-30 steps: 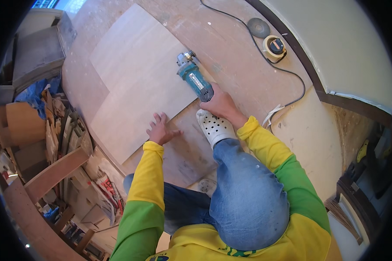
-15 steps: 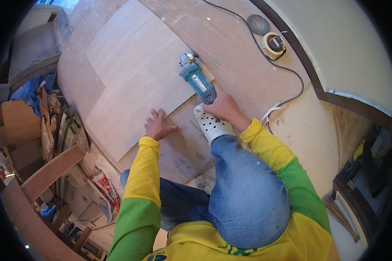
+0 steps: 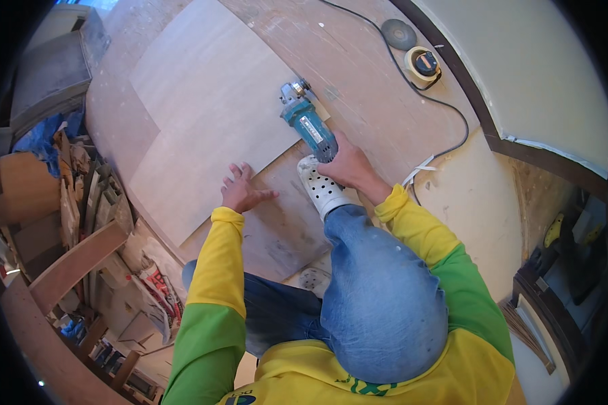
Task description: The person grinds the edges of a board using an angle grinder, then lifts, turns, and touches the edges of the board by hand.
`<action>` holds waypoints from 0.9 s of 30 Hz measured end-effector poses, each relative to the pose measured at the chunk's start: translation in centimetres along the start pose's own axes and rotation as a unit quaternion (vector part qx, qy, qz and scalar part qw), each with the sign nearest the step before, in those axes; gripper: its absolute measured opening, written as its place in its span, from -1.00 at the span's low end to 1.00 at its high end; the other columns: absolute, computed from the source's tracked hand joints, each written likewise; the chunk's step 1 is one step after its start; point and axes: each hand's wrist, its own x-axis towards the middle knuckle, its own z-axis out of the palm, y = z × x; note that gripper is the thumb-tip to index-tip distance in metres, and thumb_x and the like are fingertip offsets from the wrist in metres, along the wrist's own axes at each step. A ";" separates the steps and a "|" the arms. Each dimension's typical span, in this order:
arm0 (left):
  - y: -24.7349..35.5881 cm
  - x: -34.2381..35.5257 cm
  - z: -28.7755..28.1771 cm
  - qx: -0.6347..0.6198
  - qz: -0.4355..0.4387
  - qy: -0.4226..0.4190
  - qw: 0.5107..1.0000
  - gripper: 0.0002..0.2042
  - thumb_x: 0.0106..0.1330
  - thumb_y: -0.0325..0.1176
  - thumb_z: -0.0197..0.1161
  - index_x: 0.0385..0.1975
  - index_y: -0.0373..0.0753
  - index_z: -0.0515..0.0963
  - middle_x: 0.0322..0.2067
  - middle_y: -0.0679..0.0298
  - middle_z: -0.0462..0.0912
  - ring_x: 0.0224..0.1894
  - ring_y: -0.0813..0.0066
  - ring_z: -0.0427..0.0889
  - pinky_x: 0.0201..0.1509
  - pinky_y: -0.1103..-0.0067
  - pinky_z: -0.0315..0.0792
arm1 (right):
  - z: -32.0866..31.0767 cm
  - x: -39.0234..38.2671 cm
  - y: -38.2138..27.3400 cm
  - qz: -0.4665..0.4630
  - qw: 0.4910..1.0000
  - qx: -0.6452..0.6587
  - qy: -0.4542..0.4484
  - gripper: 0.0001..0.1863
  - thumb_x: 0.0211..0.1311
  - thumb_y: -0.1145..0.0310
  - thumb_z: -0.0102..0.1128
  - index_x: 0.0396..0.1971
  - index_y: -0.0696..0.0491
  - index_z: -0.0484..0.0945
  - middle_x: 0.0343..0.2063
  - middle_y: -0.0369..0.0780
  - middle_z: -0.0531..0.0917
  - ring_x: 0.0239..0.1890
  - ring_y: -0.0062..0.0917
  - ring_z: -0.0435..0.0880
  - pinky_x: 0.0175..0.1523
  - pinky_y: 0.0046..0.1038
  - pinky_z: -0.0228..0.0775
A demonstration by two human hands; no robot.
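My right hand (image 3: 353,167) is wrapped round the rear body of a teal angle grinder (image 3: 309,126). The grinder's metal head and disc lie at the right edge of a large pale beige tile-like panel (image 3: 203,111). My left hand (image 3: 244,192) is spread out, fingers apart, its fingertips on the panel near the lower right edge; it holds nothing. Just below the grinder is my foot in a white perforated clog (image 3: 321,185). A small pale strip (image 3: 319,108) shows beside the grinder head.
Worn plywood sheeting (image 3: 358,74) lies under the panel. A dark cord (image 3: 456,101) snakes along the right, near a grey disc (image 3: 399,34) and a cream-and-black round tool (image 3: 423,65). Scrap wood (image 3: 98,192) piles up at the left, with a wooden frame (image 3: 81,263) nearer me.
The view has shifted slightly. The grinder sits a little further right against the panel's edge. Both hands keep nearly the same pose.
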 end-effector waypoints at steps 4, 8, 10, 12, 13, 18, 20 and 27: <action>0.1 0.0 0.0 -0.004 -0.002 -0.004 1.000 0.27 -0.17 0.38 0.40 0.43 -0.29 -0.14 0.43 -0.24 -0.24 0.37 -0.55 -0.11 0.41 0.02 0.00 | 0.0 -0.3 0.4 -0.012 1.000 0.001 0.015 -0.23 -0.14 0.06 0.33 0.13 0.05 0.33 -0.26 0.09 0.65 -0.18 0.02 0.63 -0.08 -0.12 0.47; 0.1 -0.1 -0.1 -0.011 -0.002 -0.005 1.000 0.28 -0.17 0.38 0.41 0.43 -0.30 -0.14 0.42 -0.25 -0.23 0.37 -0.55 -0.12 0.42 0.02 -0.01 | -0.3 -0.8 0.3 0.002 1.000 0.011 0.001 -0.20 -0.19 0.18 0.34 0.14 0.16 0.33 -0.23 0.08 0.63 -0.17 -0.05 0.64 -0.05 -0.23 0.48; 0.2 -0.1 -0.1 -0.012 -0.001 -0.005 1.000 0.28 -0.17 0.37 0.41 0.43 -0.30 -0.14 0.42 -0.25 -0.23 0.37 -0.55 -0.12 0.42 0.02 -0.01 | -0.3 -1.0 0.9 -0.018 1.000 0.001 0.003 -0.22 -0.14 0.08 0.34 0.15 0.06 0.32 -0.25 0.09 0.65 -0.17 0.02 0.63 -0.06 -0.13 0.47; 0.3 -0.1 -0.1 -0.014 -0.001 -0.006 1.000 0.27 -0.17 0.37 0.41 0.43 -0.30 -0.14 0.42 -0.26 -0.23 0.37 -0.55 -0.13 0.42 0.02 -0.02 | -0.3 -1.3 1.2 -0.015 1.000 0.000 0.002 -0.21 -0.14 0.09 0.34 0.14 0.07 0.32 -0.25 0.09 0.64 -0.16 0.02 0.63 -0.06 -0.13 0.47; 0.3 -0.1 -0.2 -0.013 -0.002 -0.007 1.000 0.27 -0.16 0.37 0.41 0.43 -0.30 -0.14 0.42 -0.26 -0.23 0.37 -0.55 -0.13 0.42 0.02 -0.02 | -0.3 -1.5 1.2 -0.012 1.000 0.000 0.001 -0.21 -0.15 0.10 0.34 0.14 0.09 0.31 -0.24 0.10 0.64 -0.16 0.02 0.63 -0.06 -0.14 0.47; 0.3 -0.1 -0.1 -0.013 -0.004 -0.010 1.000 0.27 -0.16 0.36 0.41 0.43 -0.31 -0.14 0.42 -0.26 -0.24 0.37 -0.55 -0.13 0.42 0.02 -0.03 | -0.4 -2.2 1.4 0.010 1.000 0.024 -0.003 -0.23 -0.20 0.20 0.34 0.11 0.15 0.35 -0.22 0.10 0.62 -0.15 -0.04 0.62 -0.05 -0.21 0.47; 0.1 0.0 0.0 -0.008 -0.004 -0.007 1.000 0.27 -0.15 0.36 0.41 0.43 -0.31 -0.15 0.42 -0.26 -0.25 0.38 -0.55 -0.14 0.43 0.02 -0.03 | -0.2 -2.4 1.8 0.011 1.000 0.027 -0.004 -0.24 -0.20 0.19 0.35 0.11 0.16 0.36 -0.21 0.10 0.61 -0.14 -0.04 0.62 -0.04 -0.21 0.46; 0.4 0.1 -0.1 -0.016 -0.008 -0.012 1.000 0.26 -0.14 0.35 0.42 0.43 -0.32 -0.14 0.42 -0.27 -0.25 0.38 -0.53 -0.14 0.43 0.03 -0.03 | -0.2 -3.1 2.9 -0.017 1.000 0.000 0.015 -0.07 -0.18 0.13 0.30 0.29 0.16 0.22 -0.16 0.16 0.62 -0.11 0.04 0.62 0.02 -0.17 0.46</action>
